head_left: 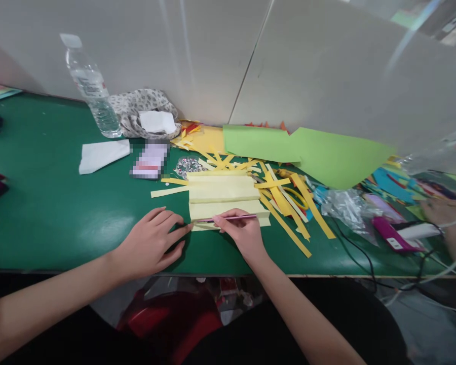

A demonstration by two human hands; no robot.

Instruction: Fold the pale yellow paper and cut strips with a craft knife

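Note:
A pale yellow sheet (222, 193) with several crosswise folds lies on the green table. At its lower left corner, the fingertip of my left hand (155, 241) touches the paper; the other fingers are spread over the table. My right hand (241, 233) rests on the sheet's lower part and pinches a thin pinkish stick-like tool (243, 217), held nearly level with its tip pointing left along the lower fold. Yellow paper strips (285, 203) lie to the right of the sheet and behind it.
A water bottle (93, 91), a patterned cloth (148, 101), white paper (102, 154) and a blurred phone (151, 159) stand or lie at back left. Green sheets (338, 152) lie behind. At right are clear plastic (349, 208), a magenta device (393, 235), cables and another person's hand (446, 213).

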